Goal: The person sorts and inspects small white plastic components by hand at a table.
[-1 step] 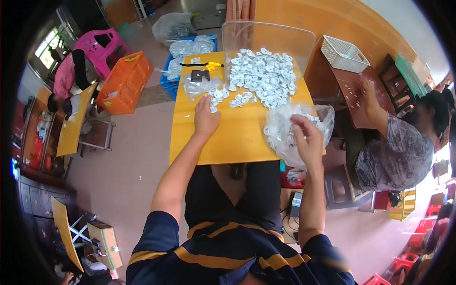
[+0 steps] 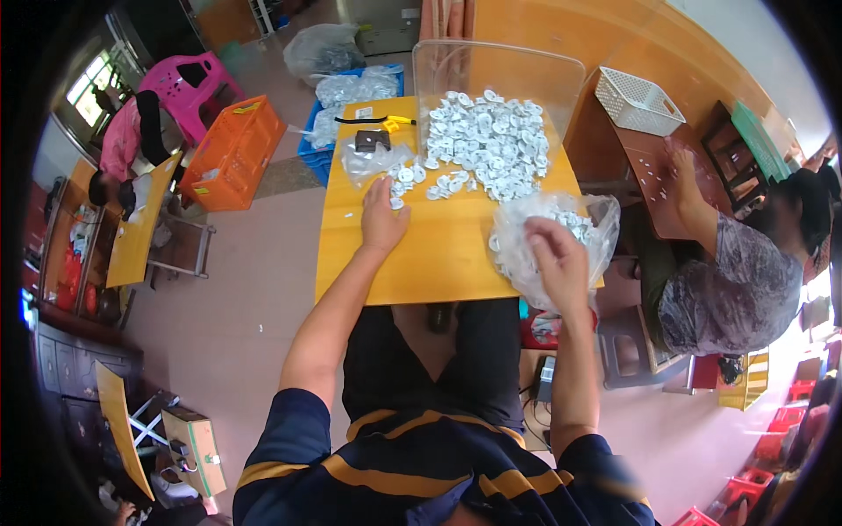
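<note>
My left hand point(image 2: 382, 219) rests on the yellow wooden table, fingers stretched out and open. Its fingertips lie beside a small cluster of white round plastic pieces point(image 2: 406, 177). Above a clear plastic bag point(image 2: 522, 263) at the table's near right is my right hand point(image 2: 561, 263), its fingers loosely bent and the thumb apart from them; nothing shows between them. More white pieces can be seen inside that bag. A large heap of the same pieces point(image 2: 491, 140) spreads over the far right, in front of a clear plastic tray wall point(image 2: 500, 66).
At the table's far left lie a dark small box point(image 2: 372, 140) on a plastic bag and a yellow-and-black tool point(image 2: 390, 122). Blue crates point(image 2: 317, 162) and an orange crate point(image 2: 232, 153) stand beyond. Another person point(image 2: 732, 272) works at a brown table on the right.
My right hand has shifted slightly left over the bag. My left hand stays at the small cluster. The whole view has moved a little.
</note>
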